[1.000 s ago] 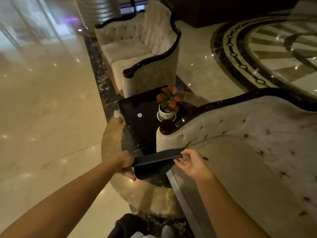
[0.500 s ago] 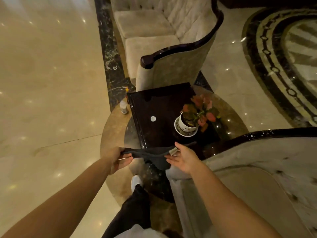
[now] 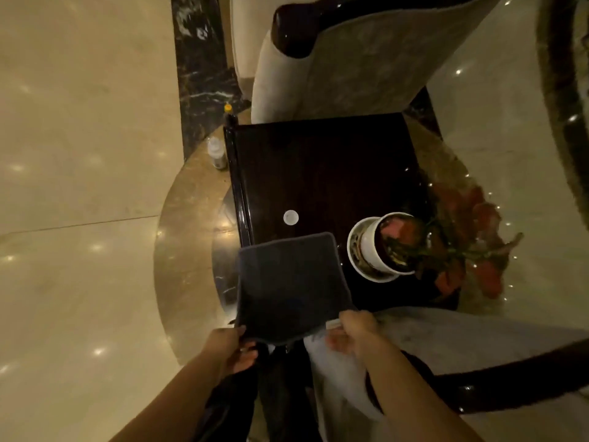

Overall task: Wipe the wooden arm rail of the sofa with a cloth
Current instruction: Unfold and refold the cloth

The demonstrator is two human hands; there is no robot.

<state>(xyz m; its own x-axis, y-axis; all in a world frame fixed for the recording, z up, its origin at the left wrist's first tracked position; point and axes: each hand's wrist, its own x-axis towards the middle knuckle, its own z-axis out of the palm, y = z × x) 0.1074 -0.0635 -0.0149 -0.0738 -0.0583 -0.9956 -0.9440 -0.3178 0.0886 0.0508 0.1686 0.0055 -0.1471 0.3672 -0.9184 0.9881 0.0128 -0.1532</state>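
Note:
A dark grey cloth [image 3: 291,287] is spread flat in the air over the near edge of a dark side table [image 3: 322,167]. My left hand [image 3: 231,350] pinches its near left corner and my right hand [image 3: 355,333] pinches its near right corner. The near sofa's dark wooden arm rail [image 3: 497,389] curves along the lower right, below and right of my right forearm, with pale upholstery [image 3: 446,333] above it. A second sofa's dark rail end [image 3: 294,30] shows at the top.
A white pot with red-leaved plant [image 3: 392,247] stands on the table's right side, close to the cloth. A small white disc [image 3: 290,217] lies on the tabletop. Two bottles [image 3: 216,153] stand on the floor left of the table. Glossy marble floor [image 3: 79,186] spreads left.
The view has tilted down and moved closer over the table. The cloth, first stretched as a narrow band between my hands, is now opened out flat above the table's near edge.

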